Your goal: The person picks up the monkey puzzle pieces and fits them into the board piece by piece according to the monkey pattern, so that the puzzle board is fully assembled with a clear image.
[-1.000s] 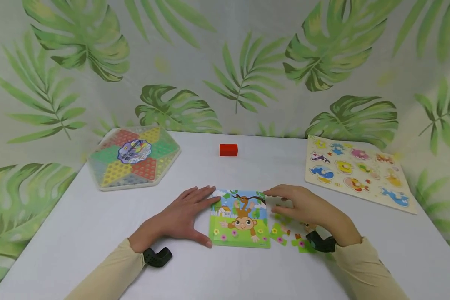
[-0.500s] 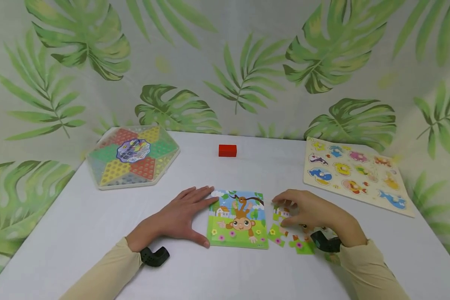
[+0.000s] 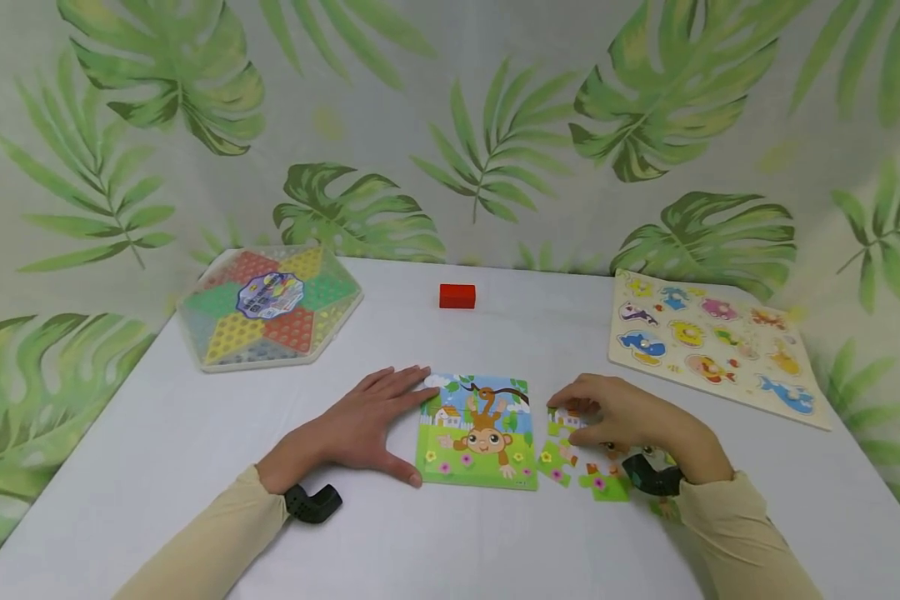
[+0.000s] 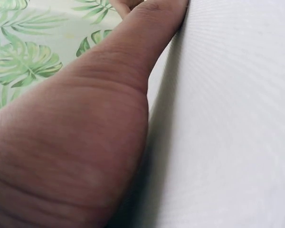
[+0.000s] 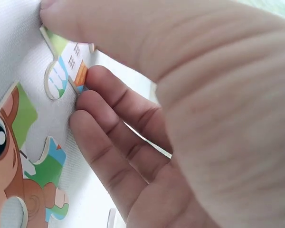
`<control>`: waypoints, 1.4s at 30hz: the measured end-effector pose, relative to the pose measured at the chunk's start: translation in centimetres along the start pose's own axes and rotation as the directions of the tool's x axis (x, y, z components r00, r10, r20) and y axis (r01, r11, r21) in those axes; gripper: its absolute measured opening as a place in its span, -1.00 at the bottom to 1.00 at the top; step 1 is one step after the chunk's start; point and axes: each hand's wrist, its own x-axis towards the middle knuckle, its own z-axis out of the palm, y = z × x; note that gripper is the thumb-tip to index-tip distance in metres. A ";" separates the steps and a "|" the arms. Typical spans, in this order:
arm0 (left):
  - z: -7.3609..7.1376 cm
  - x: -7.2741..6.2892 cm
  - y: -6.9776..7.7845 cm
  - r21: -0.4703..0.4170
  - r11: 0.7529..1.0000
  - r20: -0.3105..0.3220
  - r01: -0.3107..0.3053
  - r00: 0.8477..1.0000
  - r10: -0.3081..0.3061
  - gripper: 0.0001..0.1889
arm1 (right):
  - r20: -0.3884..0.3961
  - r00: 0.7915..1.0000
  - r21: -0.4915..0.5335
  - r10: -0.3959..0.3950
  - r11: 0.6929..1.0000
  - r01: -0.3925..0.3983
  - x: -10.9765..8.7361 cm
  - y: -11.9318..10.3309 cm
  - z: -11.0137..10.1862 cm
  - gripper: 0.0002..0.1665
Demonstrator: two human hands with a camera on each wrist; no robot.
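Pieces (image 3: 609, 487) of a jigsaw lie loose on the white surface (image 3: 420, 542), just off the right edge of the monkey picture (image 3: 476, 433). We judge the step in hand to be the placing or squaring up of one piece among its neighbours. We see the right hand (image 3: 622, 412) curve down around the house piece (image 3: 564, 420), thumb at one edge and fingertips at another, the gap narrow. We take the piece as held by its edges; how firmly, we cannot tell. We find the left hand (image 3: 360, 425) spread wide and gripping nothing, index tip at the picture's upper left corner, thumb tip at or just beside its lower left one.

As we judge it, the next move calls for keeping the house piece flat and shifting it gently, without nudging the flower piece (image 3: 547, 458) close by.

Only the head view gives us the whole layout: the block (image 3: 457, 296) near the surface's far edge, the hexagon game (image 3: 270, 308) towards its far left corner, the animal board (image 3: 720, 350) towards its far right. From the right wrist we get the undersides of the fingers and a face piece (image 5: 7, 171) with one large eye, a patch the head view leaves largely behind the right hand. The left wrist shows us mostly that hand's side and bare surface, no picture.
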 end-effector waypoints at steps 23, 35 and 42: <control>0.0 -0.2 0.2 -0.026 1.000 0.006 0.008 1.000 -0.007 0.23 | -0.028 0.998 -0.083 -0.064 0.995 0.062 0.2 0.2 0.5 -0.52; -0.1 -0.2 0.3 -0.030 1.000 0.000 0.001 1.000 -0.001 0.22 | -0.015 0.998 -0.058 -0.062 0.996 0.061 0.3 -0.1 0.4 -0.53; -0.1 -0.2 0.3 -0.026 1.000 -0.012 -0.007 1.000 0.006 0.22 | -0.019 0.997 -0.059 -0.075 0.996 0.073 0.3 0.2 0.4 -0.53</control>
